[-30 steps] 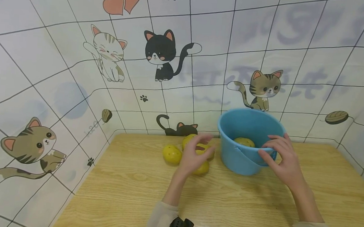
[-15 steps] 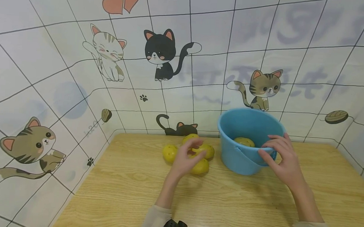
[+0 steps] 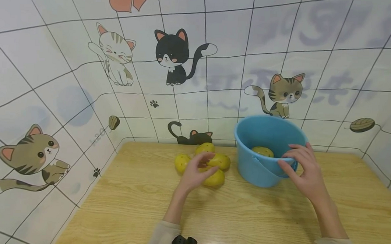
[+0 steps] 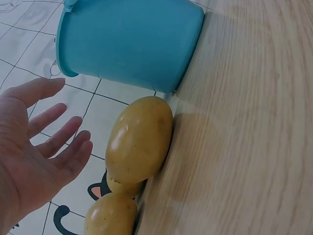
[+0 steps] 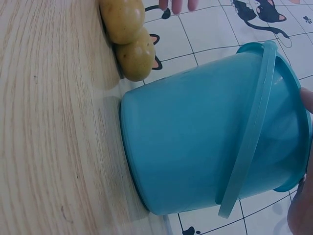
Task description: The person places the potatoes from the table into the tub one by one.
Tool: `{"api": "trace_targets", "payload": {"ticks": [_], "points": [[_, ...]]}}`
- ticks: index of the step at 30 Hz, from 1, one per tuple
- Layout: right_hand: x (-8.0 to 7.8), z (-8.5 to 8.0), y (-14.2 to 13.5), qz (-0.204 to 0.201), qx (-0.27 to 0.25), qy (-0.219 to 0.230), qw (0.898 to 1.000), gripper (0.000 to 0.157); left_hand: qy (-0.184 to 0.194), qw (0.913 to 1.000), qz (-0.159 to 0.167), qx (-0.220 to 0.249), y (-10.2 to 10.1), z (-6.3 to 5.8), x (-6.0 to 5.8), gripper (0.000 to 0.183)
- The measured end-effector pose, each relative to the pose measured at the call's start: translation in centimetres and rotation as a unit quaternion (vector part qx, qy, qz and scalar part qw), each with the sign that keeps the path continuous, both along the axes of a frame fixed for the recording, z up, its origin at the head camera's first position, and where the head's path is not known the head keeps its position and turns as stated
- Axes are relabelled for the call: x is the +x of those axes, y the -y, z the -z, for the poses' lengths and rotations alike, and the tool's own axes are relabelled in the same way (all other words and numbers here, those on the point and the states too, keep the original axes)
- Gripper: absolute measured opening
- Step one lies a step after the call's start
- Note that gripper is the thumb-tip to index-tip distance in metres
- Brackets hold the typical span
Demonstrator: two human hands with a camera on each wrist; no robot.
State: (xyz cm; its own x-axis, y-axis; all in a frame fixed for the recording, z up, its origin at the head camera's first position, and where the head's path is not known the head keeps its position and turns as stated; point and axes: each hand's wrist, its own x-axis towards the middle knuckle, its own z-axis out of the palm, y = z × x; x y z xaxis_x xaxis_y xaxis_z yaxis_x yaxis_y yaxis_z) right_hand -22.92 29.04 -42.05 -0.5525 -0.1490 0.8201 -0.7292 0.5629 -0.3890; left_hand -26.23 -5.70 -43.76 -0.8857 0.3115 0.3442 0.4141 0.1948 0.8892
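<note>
Several yellow potatoes lie in a loose cluster on the table, among them a front one (image 3: 215, 178), a left one (image 3: 181, 162) and a back one (image 3: 204, 148). My left hand (image 3: 194, 173) hovers over that cluster, fingers loosely bent and holding nothing; in the left wrist view a potato (image 4: 139, 139) lies just beyond the fingertips. To the right stands a blue bucket (image 3: 251, 167) with another potato (image 3: 263, 151) inside. My right hand (image 3: 307, 172) grips its rim, fingers inside and thumb outside. The bucket's handle (image 5: 249, 132) hangs down against its wall.
A light wooden table (image 3: 138, 207) carries everything. Close behind the bucket and potatoes rises a wall (image 3: 224, 83) covered with a tile-and-cat print, which also runs along the left side. Dark cameras (image 3: 184, 243) are strapped to both wrists.
My left hand has moved left and slightly toward me, away from the bucket, uncovering more of the potatoes. The right hand keeps its hold on the bucket rim.
</note>
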Motion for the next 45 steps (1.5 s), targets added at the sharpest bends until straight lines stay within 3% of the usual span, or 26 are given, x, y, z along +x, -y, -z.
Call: {"api": "trace_targets", "payload": {"ticks": [10,21,33,45], "points": [[-0.1,0.1,0.2,0.0,-0.011,-0.006,1.0,0.009,0.005,0.9985,0.016,-0.052,1.2,1.0,-0.4,0.052],[-0.2,0.3,0.1,0.002,-0.012,-0.008,1.0,0.013,0.039,0.9958,-0.004,-0.083,1.7,1.9,-0.5,0.051],[-0.1,0.0,-0.2,0.009,0.001,0.013,1.0,0.012,0.054,0.9882,0.002,-0.144,1.9,2.5,-0.8,0.052],[-0.2,0.0,0.1,0.005,-0.01,-0.004,1.0,0.014,0.062,0.9865,0.026,-0.149,1.8,2.9,-0.7,0.058]]}}
